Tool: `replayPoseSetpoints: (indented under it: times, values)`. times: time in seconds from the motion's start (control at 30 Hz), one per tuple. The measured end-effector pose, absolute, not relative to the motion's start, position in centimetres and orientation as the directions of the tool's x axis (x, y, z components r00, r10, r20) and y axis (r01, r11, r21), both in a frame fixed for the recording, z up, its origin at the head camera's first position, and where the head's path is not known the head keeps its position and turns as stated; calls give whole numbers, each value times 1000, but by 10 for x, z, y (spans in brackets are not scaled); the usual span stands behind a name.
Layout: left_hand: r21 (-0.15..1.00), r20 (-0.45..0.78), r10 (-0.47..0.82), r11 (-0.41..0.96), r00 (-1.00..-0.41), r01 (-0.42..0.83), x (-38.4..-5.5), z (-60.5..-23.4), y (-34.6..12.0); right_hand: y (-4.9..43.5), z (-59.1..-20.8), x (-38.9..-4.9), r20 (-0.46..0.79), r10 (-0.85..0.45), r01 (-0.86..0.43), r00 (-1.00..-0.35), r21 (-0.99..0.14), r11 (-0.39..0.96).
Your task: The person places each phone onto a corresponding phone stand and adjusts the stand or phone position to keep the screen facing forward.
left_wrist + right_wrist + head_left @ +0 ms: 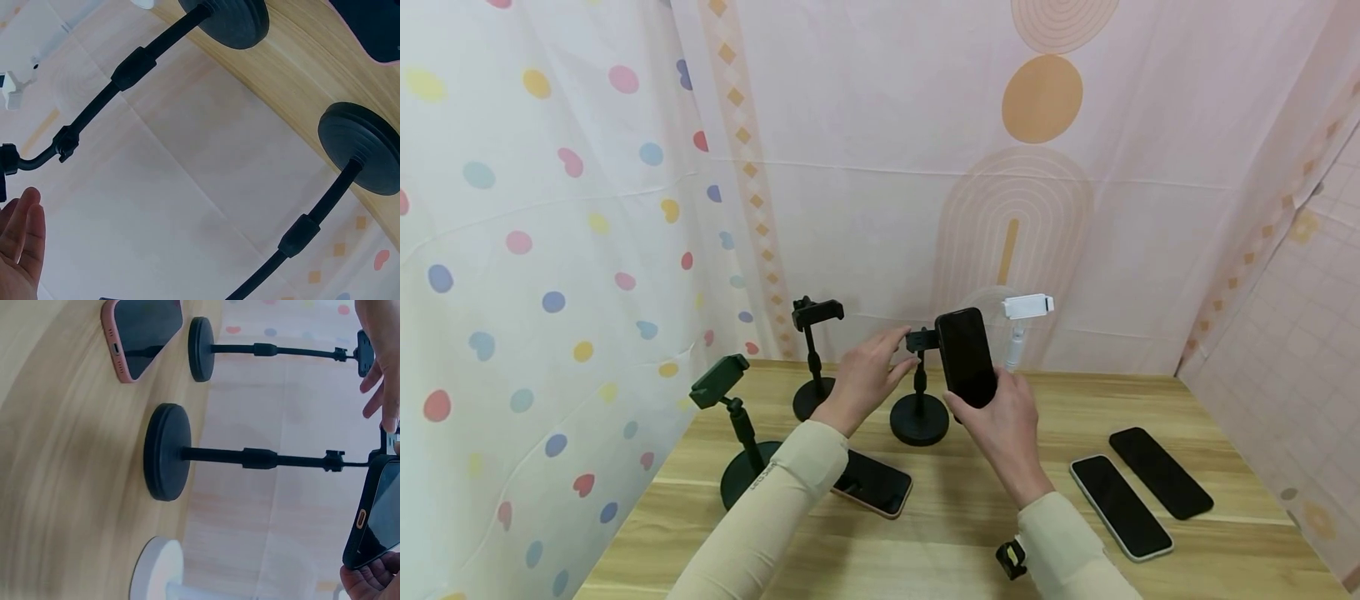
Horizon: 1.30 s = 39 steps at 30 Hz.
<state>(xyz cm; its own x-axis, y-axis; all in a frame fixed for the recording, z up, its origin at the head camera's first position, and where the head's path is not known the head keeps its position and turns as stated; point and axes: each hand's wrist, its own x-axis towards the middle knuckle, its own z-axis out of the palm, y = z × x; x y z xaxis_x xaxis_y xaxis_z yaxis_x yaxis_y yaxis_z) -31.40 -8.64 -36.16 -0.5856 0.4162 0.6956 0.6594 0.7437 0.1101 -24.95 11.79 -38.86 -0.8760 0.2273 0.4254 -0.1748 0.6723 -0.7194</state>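
Note:
My right hand (1003, 417) grips a black smartphone (967, 354), its dark screen facing me. The phone is upright and tilted, beside the clamp (921, 340) of the middle black phone stand (919, 417); whether it sits in the clamp is hidden. My left hand (868, 371) is at the clamp's left end, thumb and fingers extended and parted. In the right wrist view the left fingers (390, 406) reach the clamp's edge, and the phone (378, 512) shows its side button. The left wrist view shows left fingertips (30, 212) just below the clamp.
Two more black phone stands, a left-hand one (745, 433) and a rear one (815, 367), stand at left. A white stand (1028, 307) is behind the held phone. One smartphone (876, 483) lies under my left forearm; a white-edged phone (1122, 507) and a black phone (1161, 472) lie at right.

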Motion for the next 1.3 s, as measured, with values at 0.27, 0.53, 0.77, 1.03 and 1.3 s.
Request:
replayPoseSetpoints:
  times: [0.27,0.53,0.77,1.03,1.3]
  values:
    - [100,707,421,737,-569,669,-316,-362,-85,108,-383,-254,411,210,-180,-887,-726,664]
    - [86,718,423,734,-552,674,-317,-363,-84,98,-379,-258,457,194,-231,-868,-718,656]
    - [92,718,413,742,-560,665,-317,-362,-82,91,-375,-259,471,187,-247,-862,-712,658]
    - [94,725,412,735,-552,671,-316,-361,-78,86,-373,-260,463,180,-249,-868,-719,649]
    - [83,740,420,718,-525,691,-316,-362,-76,85,-372,-262,466,183,-249,-865,-718,650]
